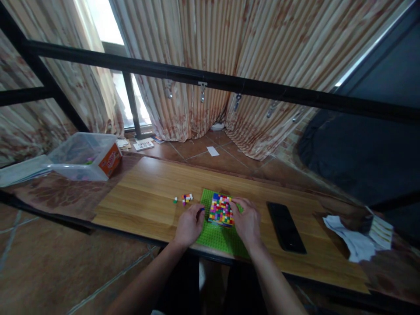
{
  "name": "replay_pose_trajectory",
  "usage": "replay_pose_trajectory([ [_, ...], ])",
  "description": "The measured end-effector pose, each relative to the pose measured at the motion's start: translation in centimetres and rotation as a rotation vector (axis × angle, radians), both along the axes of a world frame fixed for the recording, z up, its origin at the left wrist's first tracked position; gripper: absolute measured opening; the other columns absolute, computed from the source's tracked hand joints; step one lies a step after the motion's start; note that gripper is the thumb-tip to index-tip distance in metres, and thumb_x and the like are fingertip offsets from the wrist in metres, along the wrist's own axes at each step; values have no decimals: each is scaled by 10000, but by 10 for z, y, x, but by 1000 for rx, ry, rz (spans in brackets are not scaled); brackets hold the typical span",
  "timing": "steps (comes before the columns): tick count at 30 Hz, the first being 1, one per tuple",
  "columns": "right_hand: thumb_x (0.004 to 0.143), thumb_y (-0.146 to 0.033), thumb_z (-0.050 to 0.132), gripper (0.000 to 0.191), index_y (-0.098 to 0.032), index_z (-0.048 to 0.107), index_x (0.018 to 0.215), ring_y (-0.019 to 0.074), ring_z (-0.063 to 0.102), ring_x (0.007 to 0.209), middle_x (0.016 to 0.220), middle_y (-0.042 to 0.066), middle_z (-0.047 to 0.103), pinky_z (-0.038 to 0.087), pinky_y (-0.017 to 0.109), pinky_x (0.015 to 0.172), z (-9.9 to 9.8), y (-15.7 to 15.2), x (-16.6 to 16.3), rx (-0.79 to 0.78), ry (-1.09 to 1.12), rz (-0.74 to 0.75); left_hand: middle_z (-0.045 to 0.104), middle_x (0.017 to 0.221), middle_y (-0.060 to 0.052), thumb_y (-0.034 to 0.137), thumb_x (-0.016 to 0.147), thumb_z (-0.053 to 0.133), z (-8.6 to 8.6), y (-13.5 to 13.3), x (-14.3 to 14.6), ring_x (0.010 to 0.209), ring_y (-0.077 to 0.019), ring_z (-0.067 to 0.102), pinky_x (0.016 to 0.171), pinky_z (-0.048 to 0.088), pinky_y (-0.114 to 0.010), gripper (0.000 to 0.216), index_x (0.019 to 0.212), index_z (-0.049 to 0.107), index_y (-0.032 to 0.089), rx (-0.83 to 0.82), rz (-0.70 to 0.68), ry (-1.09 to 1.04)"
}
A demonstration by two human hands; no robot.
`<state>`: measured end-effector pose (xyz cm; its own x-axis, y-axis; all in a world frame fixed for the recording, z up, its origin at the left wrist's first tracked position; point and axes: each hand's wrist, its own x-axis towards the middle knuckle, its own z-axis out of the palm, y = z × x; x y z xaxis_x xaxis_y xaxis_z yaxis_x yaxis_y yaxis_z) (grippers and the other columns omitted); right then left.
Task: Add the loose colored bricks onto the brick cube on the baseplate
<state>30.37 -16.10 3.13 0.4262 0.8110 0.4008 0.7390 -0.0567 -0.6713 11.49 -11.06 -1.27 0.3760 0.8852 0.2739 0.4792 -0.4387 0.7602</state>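
Observation:
A multicoloured block of small bricks (221, 208) stands on a green baseplate (215, 236) near the front edge of a wooden table (147, 192). My left hand (189, 225) rests at the block's left side, fingers curled, pinching a small blue brick at its fingertips. On the block's right side lies my right hand (246, 220), its fingers curled against the bricks. A little heap of loose bricks (185, 199) sits on the table just left of the baseplate.
A black phone (286, 226) lies right of the baseplate. Crumpled white paper (351, 238) sits at the far right. A clear plastic bin (83, 156) with an orange label stands at the back left. A black bar crosses in front of curtains.

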Motion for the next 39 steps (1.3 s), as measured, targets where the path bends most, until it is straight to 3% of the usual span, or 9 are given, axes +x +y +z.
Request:
replay_pose_trajectory([
  [12,771,-508,652,368,-174,752,889,240,672,875,948,103,745,497,368,803,-3,4,14,-53,331,2,695,981,-80,213,922,457,1,-2,0,919,-196,658,844,503,-319,207,1030,631,177,11,-8,3],
  [17,738,-551,674,407,-181,765,881,244,683,895,915,89,766,502,372,828,-7,10,19,3,568,-55,698,966,-72,203,918,462,0,-2,1,905,-187,659,837,512,-316,191,1011,627,178,32,-5,-1],
  [22,671,-554,728,411,-192,769,861,229,682,884,922,66,768,506,354,808,-15,21,14,33,790,-15,699,968,-70,223,922,469,-1,-1,1,890,-182,660,822,517,-314,190,1021,625,181,30,3,12],
  [29,661,-528,731,376,-183,760,806,175,638,694,771,26,744,490,291,660,-17,21,3,24,853,1,699,969,-67,218,917,473,0,-2,1,904,-186,662,826,514,-312,190,1020,627,179,22,10,25],
  [39,647,-484,733,333,-176,750,773,165,619,679,749,24,733,477,270,632,-17,24,0,42,823,-53,697,975,-73,216,915,475,1,-3,2,883,-184,664,817,520,-309,187,1010,631,176,36,4,46],
])
